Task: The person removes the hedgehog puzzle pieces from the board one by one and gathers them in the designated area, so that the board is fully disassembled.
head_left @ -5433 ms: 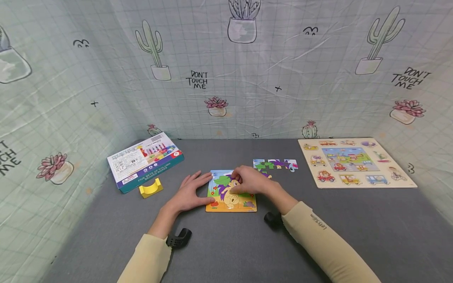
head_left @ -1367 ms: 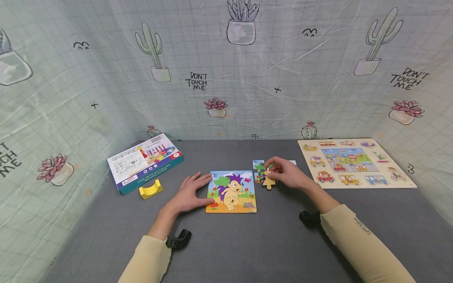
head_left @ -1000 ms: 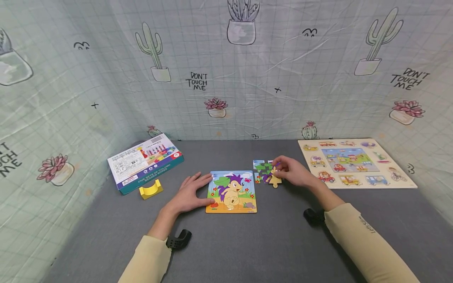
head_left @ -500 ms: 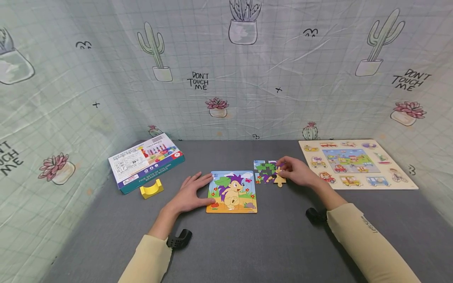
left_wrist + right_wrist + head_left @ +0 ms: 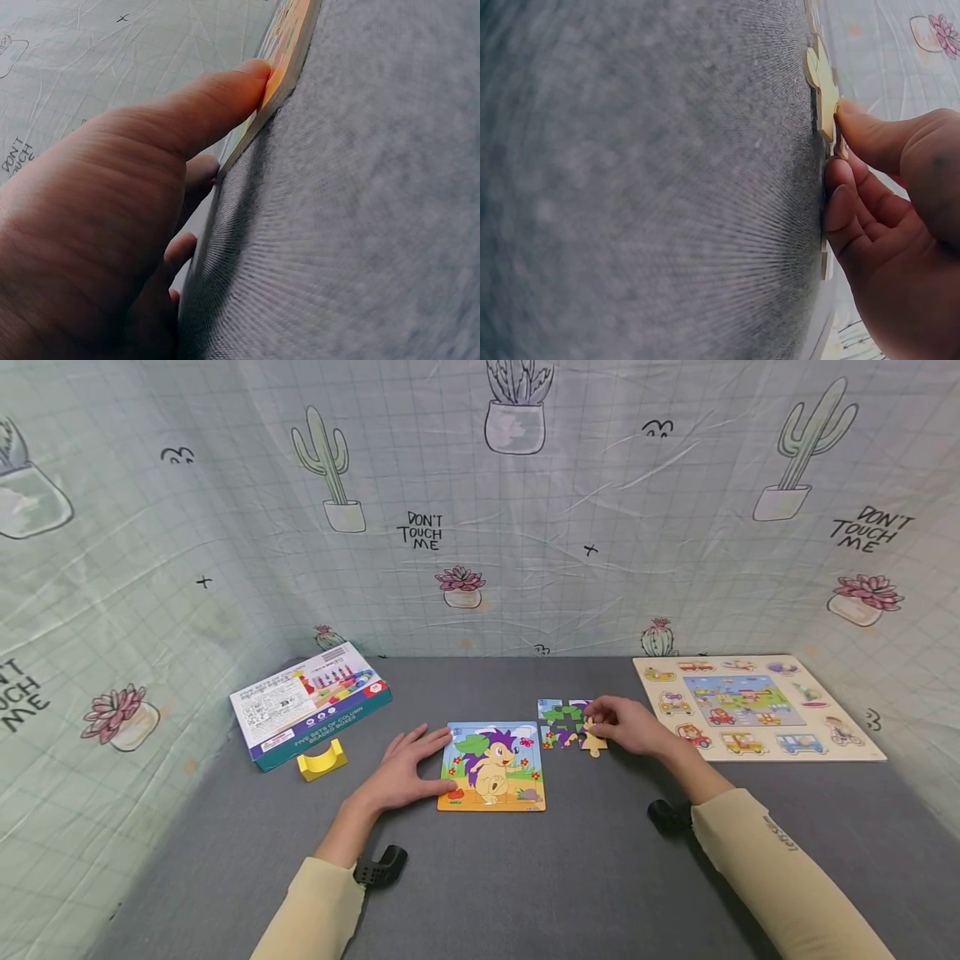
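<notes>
Left hand point(image 5: 400, 776) — on hedgehog puzzle point(image 5: 492, 777), right hand point(image 5: 628, 726) — pinching puzzle piece point(image 5: 594, 744)

Against the left hand point(image 5: 408, 775), a hedgehog puzzle point(image 5: 492, 770) — purple, green, blue, orange; pinched in the right hand point(image 5: 628, 725), a tan piece point(image 5: 594, 746); right of that grip, a cream, vehicle-patterned board point(image 5: 847, 753).

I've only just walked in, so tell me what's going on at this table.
A person is handling a hedgehog jigsaw. The left hand rests at the left edge of the hedgehog board, its thumb on the corner area. The right hand pinches a beige piece at the cluster of loose pieces just right of that board. A flat box, a yellow block and a vehicle board lie untouched.
</notes>
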Motion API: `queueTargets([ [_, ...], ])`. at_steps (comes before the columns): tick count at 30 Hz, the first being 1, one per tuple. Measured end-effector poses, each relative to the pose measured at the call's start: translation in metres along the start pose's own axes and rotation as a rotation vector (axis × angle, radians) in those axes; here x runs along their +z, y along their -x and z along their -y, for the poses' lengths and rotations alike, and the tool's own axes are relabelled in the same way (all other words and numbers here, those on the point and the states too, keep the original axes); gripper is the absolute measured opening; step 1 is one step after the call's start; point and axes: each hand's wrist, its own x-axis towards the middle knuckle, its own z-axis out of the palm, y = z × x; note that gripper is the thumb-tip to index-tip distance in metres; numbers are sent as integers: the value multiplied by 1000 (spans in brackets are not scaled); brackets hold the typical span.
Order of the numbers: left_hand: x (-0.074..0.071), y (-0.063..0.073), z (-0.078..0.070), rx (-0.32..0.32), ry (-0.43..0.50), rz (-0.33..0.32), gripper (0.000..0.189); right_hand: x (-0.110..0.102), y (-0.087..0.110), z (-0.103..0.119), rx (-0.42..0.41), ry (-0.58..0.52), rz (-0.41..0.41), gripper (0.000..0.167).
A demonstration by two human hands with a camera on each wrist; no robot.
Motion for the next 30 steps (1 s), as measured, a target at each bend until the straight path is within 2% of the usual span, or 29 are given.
queueTargets([
  [18, 1, 0, 1, -4, -4, 5, 85, 0, 0, 2, 3, 33, 4, 19],
  [30, 1, 0, 0, -4, -2, -3, 84, -1, 2, 8, -12, -2, -43, 25],
])
